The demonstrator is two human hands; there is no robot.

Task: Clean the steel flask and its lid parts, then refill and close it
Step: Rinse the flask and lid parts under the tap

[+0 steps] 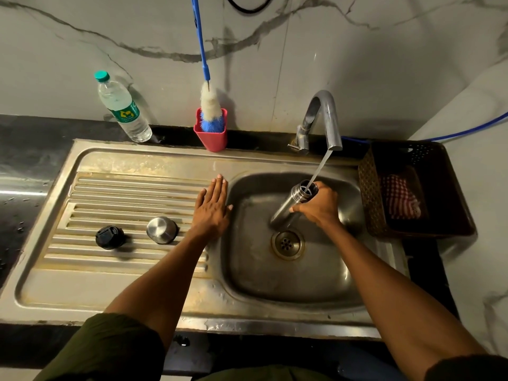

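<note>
Right hand: gripping tilted steel flask under tap water.
Left hand: resting flat, fingers straight, on sink drainboard.

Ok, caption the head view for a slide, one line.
Right hand tilts the steel flask under the running tap; left hand rests flat on the drainboard.

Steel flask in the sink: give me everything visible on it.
The brushed steel cylindrical flask looks like bare metal, with ridged threads around its open mouth and no lid on. It is tilted over the steel sink basin, mouth up towards the chrome tap, base low near the round drain. The tap's water stream runs into the mouth. The right hand grips its upper body; the left hand does not touch it.
</note>
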